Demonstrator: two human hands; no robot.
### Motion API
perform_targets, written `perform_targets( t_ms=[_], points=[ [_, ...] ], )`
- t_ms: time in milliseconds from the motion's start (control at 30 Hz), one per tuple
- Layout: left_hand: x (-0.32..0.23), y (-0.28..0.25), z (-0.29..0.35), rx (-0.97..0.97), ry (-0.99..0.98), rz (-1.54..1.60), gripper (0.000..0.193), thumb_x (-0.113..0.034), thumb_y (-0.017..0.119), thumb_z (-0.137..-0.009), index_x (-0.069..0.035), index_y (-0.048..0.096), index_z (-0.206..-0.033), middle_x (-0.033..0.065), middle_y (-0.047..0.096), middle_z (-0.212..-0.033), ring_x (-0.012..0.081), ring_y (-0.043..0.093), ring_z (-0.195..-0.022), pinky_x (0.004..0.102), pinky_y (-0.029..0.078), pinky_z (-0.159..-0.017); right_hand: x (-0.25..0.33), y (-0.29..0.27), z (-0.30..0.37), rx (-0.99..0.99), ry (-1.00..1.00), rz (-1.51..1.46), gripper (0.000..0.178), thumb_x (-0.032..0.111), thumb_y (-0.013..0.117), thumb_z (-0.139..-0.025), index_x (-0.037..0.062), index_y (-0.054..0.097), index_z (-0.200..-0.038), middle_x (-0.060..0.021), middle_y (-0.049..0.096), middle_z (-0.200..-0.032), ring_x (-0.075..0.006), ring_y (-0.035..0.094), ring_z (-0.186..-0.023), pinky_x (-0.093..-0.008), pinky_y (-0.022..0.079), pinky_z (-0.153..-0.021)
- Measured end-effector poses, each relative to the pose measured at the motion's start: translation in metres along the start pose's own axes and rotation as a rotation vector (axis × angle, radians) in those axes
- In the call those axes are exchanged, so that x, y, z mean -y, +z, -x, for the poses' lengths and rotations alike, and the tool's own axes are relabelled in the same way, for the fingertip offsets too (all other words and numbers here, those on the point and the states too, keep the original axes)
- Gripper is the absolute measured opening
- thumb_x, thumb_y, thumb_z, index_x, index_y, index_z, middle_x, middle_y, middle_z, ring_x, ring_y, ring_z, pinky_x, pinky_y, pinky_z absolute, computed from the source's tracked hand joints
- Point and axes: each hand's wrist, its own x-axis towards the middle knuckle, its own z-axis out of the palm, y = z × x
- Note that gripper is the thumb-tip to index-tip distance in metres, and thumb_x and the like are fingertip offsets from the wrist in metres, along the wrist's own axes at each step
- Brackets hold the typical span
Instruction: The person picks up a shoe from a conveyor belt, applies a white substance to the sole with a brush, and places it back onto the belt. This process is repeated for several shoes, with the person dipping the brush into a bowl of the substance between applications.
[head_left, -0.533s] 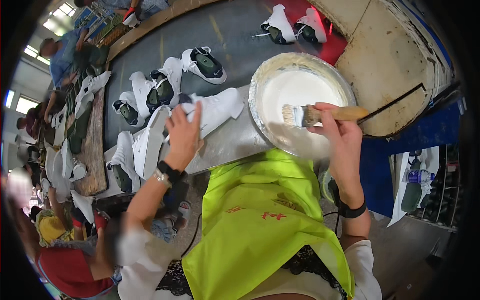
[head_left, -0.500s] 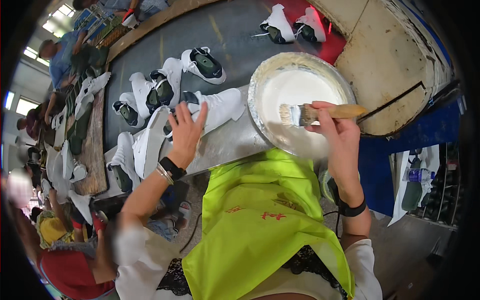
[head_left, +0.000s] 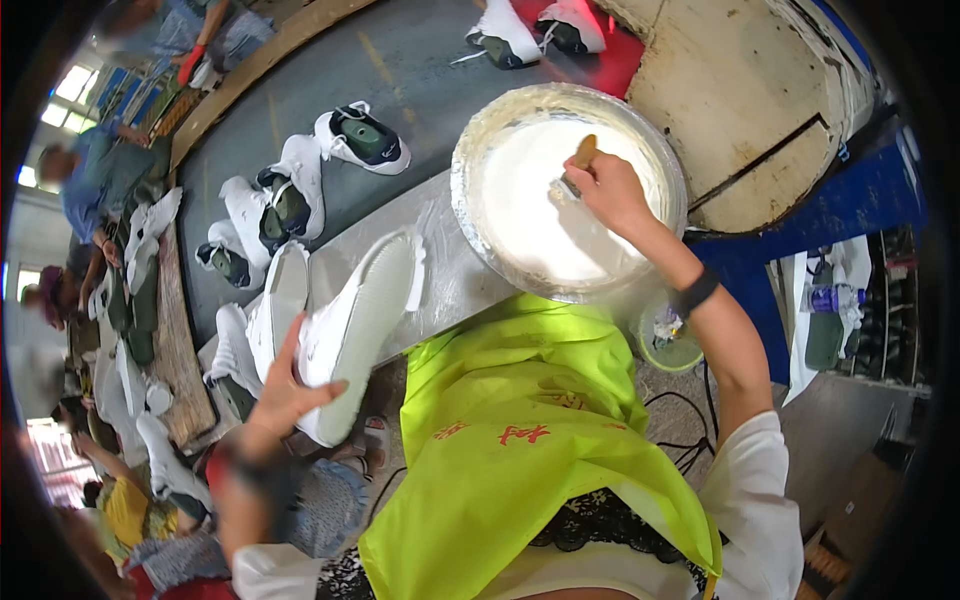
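My left hand [head_left: 283, 398] grips a white shoe [head_left: 362, 325] near its lower end, thumb on one side and fingers on the other. The shoe is tilted with its pale sole facing up. In my right hand [head_left: 612, 190] is a paintbrush [head_left: 585, 152], held by its wooden handle. Its bristle end is down in the white liquid [head_left: 520, 200] and mostly hidden. That liquid fills a wide metal basin [head_left: 470, 235] with a smeared rim. Left of the gripped shoe, another white shoe [head_left: 283, 290] also shows its sole.
Several white shoes with dark green insides, one of them a shoe [head_left: 365, 138], stand on the dark conveyor belt [head_left: 420, 60]. Two more sit at its far end. A stained cream board [head_left: 740, 90] lies right of the basin. Co-workers sit along the left.
The brush has gone from above the basin down into the liquid. My left hand has drawn back toward me, and a shoe beside it now lies sole up in its grip.
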Motion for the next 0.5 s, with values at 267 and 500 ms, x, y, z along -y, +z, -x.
perform_targets(
  t_ms=[267, 500],
  points=[
    [0.082, 0.109, -0.035, -0.058, 0.129, 0.797, 0.082, -0.028, 0.068, -0.077, 0.001, 0.029, -0.143, 0.0138, 0.047, -0.135, 0.0245, 0.049, -0.122, 0.0361, 0.04, -0.102, 0.018, 0.025, -0.003, 0.277, 0.089, 0.265, 0.029, 0.028, 0.062, -0.086, -0.0007, 0.067, -0.09, -0.0219, 0.067, -0.082, -0.0363, 0.065, -0.082, -0.0448, 0.051, -0.071],
    [0.102, 0.125, -0.067, 0.137, 0.02, 0.901, 0.08, -0.03, 0.066, -0.078, -0.003, 0.03, -0.144, 0.0123, 0.048, -0.133, 0.0224, 0.049, -0.12, 0.0347, 0.044, -0.096, 0.009, 0.013, 0.0, 0.087, 0.037, -0.025, 0.025, 0.018, 0.057, -0.091, -0.0047, 0.066, -0.094, -0.0229, 0.067, -0.078, -0.0335, 0.067, -0.075, -0.0371, 0.051, -0.068]
  ],
)
